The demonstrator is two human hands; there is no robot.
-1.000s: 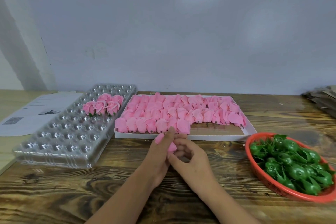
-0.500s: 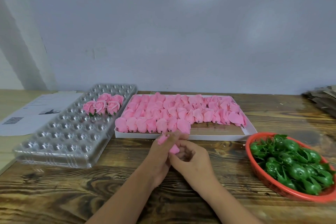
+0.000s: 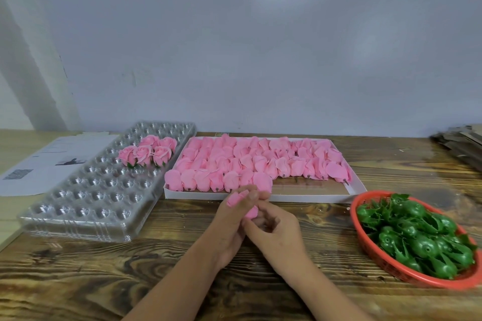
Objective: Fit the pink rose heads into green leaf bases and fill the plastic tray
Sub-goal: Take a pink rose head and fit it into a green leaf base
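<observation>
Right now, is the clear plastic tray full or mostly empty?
Mostly empty: the plastic tray holds only five finished roses at its far end.

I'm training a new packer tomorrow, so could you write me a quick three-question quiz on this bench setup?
1. True or false: the clear plastic tray is already full of finished roses.
2. What lies in the red basket? A) pink rose heads B) green leaf bases C) paper sheets
3. Fill in: the left hand and right hand meet around a ____ rose head, in front of the white box.

Key: 1 false, only five roses sit at its far end; 2 B, green leaf bases; 3 pink.
</observation>
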